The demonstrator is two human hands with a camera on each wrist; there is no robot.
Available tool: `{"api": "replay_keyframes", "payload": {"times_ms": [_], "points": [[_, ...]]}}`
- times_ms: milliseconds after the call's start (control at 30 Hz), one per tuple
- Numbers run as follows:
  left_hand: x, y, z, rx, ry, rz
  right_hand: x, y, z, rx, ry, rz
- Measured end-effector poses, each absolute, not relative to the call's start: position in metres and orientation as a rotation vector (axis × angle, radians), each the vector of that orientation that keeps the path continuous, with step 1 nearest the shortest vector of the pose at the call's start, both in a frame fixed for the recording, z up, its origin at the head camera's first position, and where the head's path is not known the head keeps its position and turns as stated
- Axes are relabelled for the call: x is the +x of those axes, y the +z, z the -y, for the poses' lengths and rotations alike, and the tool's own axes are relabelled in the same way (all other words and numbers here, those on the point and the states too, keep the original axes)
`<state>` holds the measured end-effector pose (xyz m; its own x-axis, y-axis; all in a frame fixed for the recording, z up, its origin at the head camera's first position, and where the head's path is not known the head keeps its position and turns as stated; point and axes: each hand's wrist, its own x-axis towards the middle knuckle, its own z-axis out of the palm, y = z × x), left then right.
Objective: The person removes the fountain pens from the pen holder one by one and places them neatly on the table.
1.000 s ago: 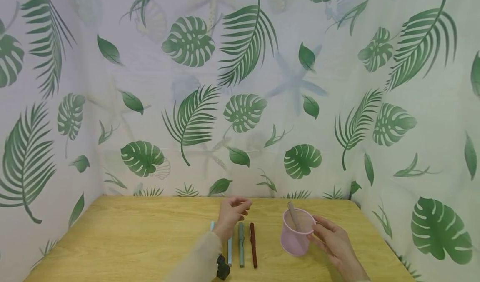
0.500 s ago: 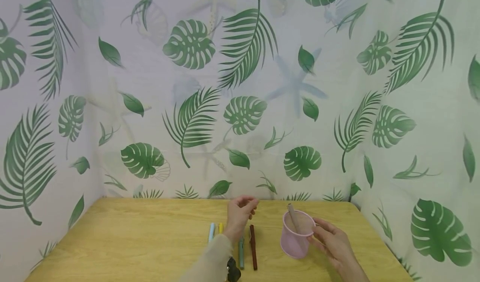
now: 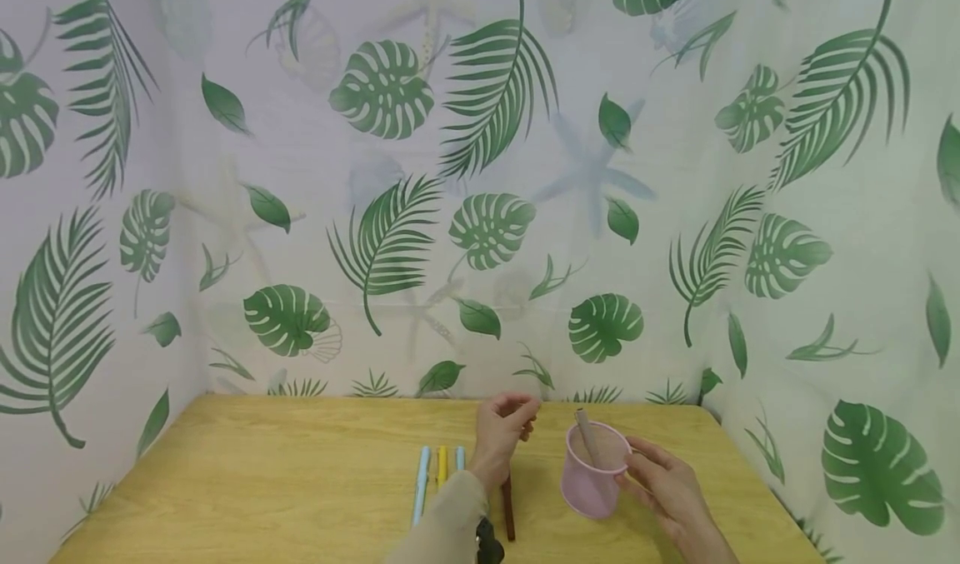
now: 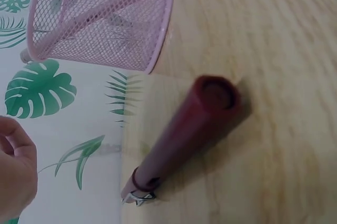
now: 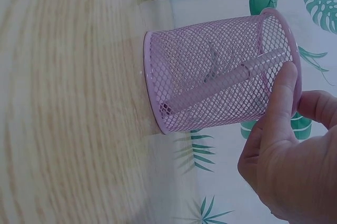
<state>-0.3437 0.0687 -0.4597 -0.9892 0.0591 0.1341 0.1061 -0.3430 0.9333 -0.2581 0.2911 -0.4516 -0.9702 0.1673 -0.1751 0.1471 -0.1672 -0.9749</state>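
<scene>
My right hand (image 3: 667, 485) pinches the rim of a pink mesh pen holder (image 3: 588, 489), which stands upright on the table. One greyish pen (image 5: 221, 84) leans inside it, its end above the rim. My left hand (image 3: 498, 439) hovers over the row of pens, fingers loosely bent and holding nothing. Beneath it lies a dark red pen (image 3: 508, 510), seen end-on in the left wrist view, where the red pen (image 4: 184, 134) lies apart from the fingers. Left of the wrist are a light blue pen (image 3: 422, 485), a yellow pen (image 3: 442, 464) and a blue pen (image 3: 460, 457).
The wooden table (image 3: 262, 481) extends left of the pens and right of the holder. A leaf-patterned curtain (image 3: 480, 239) encloses the back and both sides. The left sleeve (image 3: 442, 518) covers part of the pen row.
My left hand has moved rightward over the pens, uncovering the yellow and blue ones and now hiding the green one. My right hand and the pen holder have stayed in place.
</scene>
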Motion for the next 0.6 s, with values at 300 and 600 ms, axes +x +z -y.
{"api": "replay_keyframes", "payload": {"times_ms": [300, 600], "points": [[-0.338, -0.466, -0.077, -0.385, -2.533, 1.876, -0.259, -0.454, -0.292, -0.376, 2.353, 2.02], [-0.342, -0.467, -0.093, -0.381, -2.492, 1.913, -0.258, -0.452, -0.292, -0.367, 2.347, 2.019]]}}
